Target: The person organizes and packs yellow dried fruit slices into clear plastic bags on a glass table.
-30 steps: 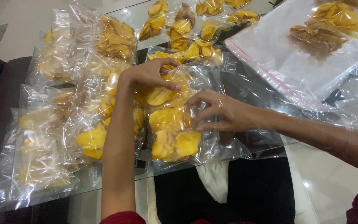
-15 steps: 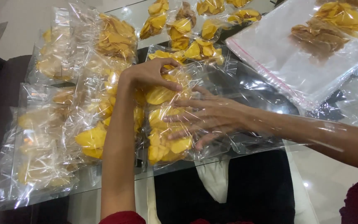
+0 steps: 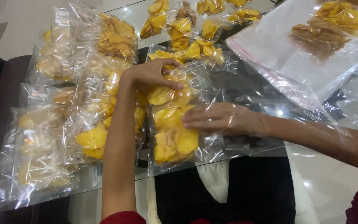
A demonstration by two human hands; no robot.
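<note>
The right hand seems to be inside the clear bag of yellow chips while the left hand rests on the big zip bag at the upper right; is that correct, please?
Not quite. In the head view the left hand presses on the same clear bag of yellow chips that the right hand is inside, not on the big zip bag.

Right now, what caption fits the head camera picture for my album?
Left hand presses a clear bag of yellow chips while the right hand reaches inside it.

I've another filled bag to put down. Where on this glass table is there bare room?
Bare glass shows between the bag under both hands and the large zip bag; more lies right of the right hand. The left side is crowded with overlapping bags.
</note>
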